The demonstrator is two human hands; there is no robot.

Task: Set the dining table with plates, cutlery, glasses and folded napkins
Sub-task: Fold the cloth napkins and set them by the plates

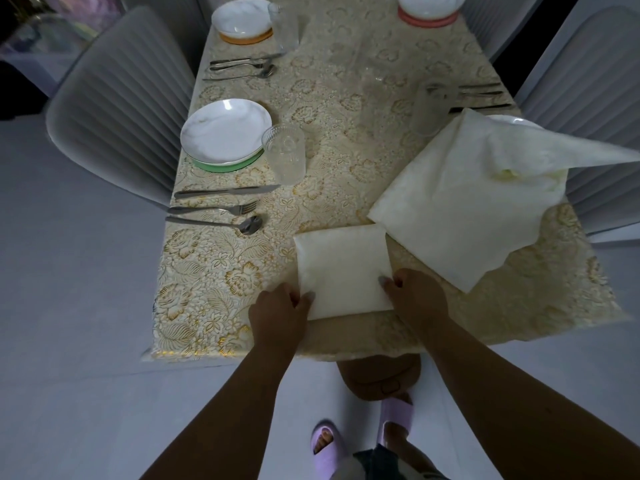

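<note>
A folded cream napkin (341, 270) lies at the near end of the table (214, 282). My left hand (280, 315) pinches its near left corner and my right hand (414, 296) pinches its near right edge. A larger unfolded napkin (464, 206) lies to the right, draped partly over a plate. On the left a white plate (225, 129) sits on a green mat with a glass (285, 154) beside it, and a knife (225, 191), fork (214, 209) and spoon (221, 224) lie nearer me.
Farther back are a plate on an orange mat (242, 19) with a glass (282, 27) and cutlery (242, 67), and a plate on a pink mat (429, 8). Another glass (427, 105) and cutlery (481, 95) lie at right. Grey chairs (114, 109) flank the table.
</note>
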